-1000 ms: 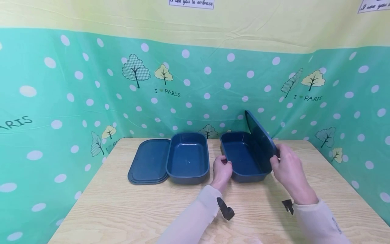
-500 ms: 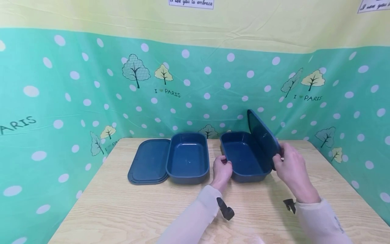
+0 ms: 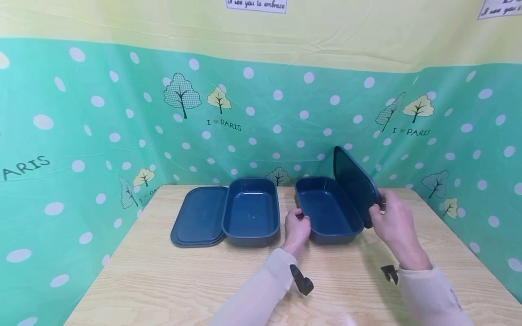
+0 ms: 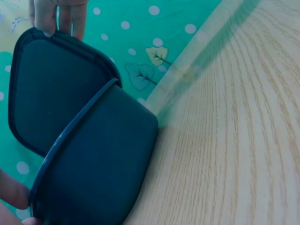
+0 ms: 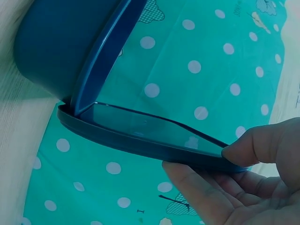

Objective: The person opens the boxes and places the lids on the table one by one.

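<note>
A dark blue food container sits lidless on the right half of the table, nothing visible inside it. On its left rim my left hand grips with thumb and fingers, partly seen at the lower left corner of the left wrist view. My right hand pinches the edge of a dark blue lid, thumb on the inner face and fingers behind. Steeply tilted, that lid stands along the container's right side. In the right wrist view, the low edge of the lid meets the container's rim.
To the left stands a second dark blue container, open at the top. A second lid lies flat beside it, against its left side. The wooden table backs onto a green polka-dot cloth.
My right hand has moved slightly right with the lid, which leans further outward from the container and shows more of its inner face. The left hand keeps its place on the rim.
</note>
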### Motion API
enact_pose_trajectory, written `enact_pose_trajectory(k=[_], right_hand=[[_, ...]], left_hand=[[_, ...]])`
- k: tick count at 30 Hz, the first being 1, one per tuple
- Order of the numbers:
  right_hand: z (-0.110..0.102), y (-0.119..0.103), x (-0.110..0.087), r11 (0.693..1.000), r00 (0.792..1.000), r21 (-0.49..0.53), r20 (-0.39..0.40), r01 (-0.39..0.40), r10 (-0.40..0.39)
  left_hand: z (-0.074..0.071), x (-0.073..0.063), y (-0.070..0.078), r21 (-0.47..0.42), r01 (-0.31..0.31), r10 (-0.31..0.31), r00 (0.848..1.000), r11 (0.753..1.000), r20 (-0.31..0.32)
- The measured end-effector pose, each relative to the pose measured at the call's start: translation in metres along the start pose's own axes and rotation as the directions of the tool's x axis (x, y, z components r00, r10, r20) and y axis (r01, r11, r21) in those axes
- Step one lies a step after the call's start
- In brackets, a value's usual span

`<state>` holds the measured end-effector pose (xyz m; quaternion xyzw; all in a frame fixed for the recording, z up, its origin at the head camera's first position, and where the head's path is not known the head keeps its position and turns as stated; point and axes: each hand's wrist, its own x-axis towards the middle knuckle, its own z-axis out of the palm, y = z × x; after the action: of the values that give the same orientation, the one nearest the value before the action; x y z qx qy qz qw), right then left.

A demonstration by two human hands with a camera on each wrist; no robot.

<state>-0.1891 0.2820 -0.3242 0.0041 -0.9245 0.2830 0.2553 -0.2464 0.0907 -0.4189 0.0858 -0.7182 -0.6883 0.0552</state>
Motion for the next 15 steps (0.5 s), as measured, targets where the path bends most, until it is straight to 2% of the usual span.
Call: enact_pose_trajectory(k=[15], right_hand=[[-0.0006, 0.0046, -0.0002, 1.000, 0.999, 0.021, -0.048, 0.001, 0.000]], left_hand=[[-0.0003, -0.0005, 0.0005, 0.020, 0.000, 0.000, 1.000, 1.000, -0.004]])
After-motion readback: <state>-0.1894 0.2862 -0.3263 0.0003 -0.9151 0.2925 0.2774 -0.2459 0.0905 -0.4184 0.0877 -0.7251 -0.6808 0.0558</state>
